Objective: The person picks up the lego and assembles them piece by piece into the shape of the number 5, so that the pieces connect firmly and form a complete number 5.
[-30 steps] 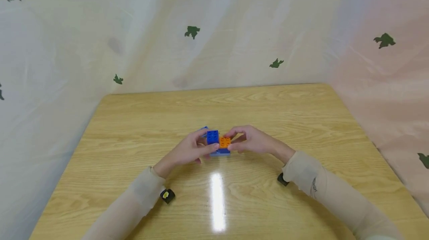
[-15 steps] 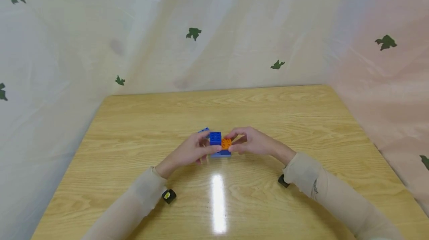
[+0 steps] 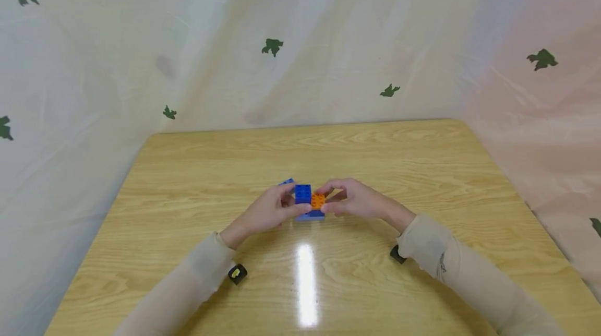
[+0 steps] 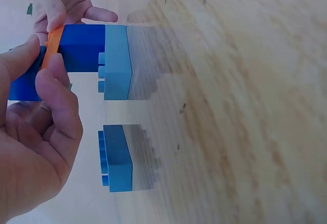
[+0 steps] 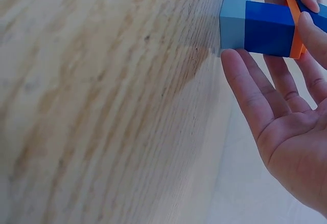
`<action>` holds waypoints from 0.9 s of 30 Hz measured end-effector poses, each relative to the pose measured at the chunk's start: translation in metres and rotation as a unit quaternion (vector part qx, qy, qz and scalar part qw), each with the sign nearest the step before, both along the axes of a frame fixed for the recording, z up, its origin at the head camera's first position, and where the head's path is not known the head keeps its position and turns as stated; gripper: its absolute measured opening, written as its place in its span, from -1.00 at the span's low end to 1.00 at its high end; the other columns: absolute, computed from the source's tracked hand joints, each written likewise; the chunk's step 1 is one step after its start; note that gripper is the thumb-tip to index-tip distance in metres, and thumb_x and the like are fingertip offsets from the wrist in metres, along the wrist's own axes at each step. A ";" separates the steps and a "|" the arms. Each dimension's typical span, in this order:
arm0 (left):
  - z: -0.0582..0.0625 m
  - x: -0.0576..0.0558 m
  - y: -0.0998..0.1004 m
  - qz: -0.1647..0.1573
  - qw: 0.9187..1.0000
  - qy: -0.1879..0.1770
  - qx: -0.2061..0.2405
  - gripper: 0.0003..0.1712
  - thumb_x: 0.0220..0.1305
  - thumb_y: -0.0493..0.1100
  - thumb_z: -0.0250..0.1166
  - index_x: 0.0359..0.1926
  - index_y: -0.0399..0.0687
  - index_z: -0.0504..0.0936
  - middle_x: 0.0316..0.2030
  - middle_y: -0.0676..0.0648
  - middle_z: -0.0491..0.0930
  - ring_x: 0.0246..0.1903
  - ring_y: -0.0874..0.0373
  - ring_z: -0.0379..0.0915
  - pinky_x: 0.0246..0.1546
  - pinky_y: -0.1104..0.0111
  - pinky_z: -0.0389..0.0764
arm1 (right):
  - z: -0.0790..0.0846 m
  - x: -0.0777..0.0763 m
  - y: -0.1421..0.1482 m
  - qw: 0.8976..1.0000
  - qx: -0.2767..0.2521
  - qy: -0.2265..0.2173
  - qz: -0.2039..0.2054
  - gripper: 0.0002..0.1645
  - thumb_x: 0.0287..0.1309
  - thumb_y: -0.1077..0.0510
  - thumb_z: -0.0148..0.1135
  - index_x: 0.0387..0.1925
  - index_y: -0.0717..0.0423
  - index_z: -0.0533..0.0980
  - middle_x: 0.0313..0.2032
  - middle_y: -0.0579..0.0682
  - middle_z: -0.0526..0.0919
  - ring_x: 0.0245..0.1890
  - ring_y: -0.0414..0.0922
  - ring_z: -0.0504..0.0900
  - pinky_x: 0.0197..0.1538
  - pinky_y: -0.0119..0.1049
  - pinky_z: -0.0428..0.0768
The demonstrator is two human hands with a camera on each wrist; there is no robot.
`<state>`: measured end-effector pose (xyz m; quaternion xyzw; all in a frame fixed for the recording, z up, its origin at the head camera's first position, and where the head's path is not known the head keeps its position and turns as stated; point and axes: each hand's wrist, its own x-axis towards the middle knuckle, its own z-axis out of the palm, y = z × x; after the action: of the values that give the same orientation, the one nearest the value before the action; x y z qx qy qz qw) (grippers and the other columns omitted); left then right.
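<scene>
A small brick stack stands on the table. Its base is a light blue brick (image 4: 117, 63), and on one end of that sits a dark blue brick (image 4: 84, 47). A thin orange brick (image 3: 317, 200) caps it. My left hand (image 3: 267, 212) pinches another dark blue brick (image 3: 302, 193) between thumb and fingers, against the orange one and overhanging to the left. From the right, my right hand (image 3: 357, 198) pinches the orange brick with thumb and forefinger. In the right wrist view its other fingers extend beside the stack. Whether the upper brick's studs are fully seated cannot be told.
A separate light blue brick (image 4: 120, 157) lies on the table just behind my left hand. The wooden table (image 3: 300, 153) reaches back to a pale cloth (image 3: 324, 64) with green bird shapes. Black wrist cameras (image 3: 237, 274) hang under both sleeves.
My left hand and the upper dark blue brick have shifted very slightly right towards the orange brick. My right hand keeps its pinch. The head view has tilted a little.
</scene>
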<state>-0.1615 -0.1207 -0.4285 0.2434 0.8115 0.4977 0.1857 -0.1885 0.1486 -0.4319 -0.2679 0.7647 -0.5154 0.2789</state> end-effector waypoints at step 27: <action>-0.003 0.000 -0.006 -0.016 0.999 0.023 -0.015 -0.41 0.33 -0.02 0.42 0.23 -0.24 0.48 -0.31 -0.08 0.64 -0.51 -0.03 0.62 -0.56 0.26 0.66 | 0.004 0.001 -0.001 1.000 -0.012 0.002 -0.014 -0.56 0.40 0.11 0.29 0.19 0.26 0.57 0.14 0.18 0.63 -0.02 0.09 0.71 -0.14 0.02 0.73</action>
<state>-0.1612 -0.1271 -0.4315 0.2648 0.8190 0.4768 0.1784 -0.1871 0.1477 -0.4275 -0.2614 0.7631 -0.5276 0.2664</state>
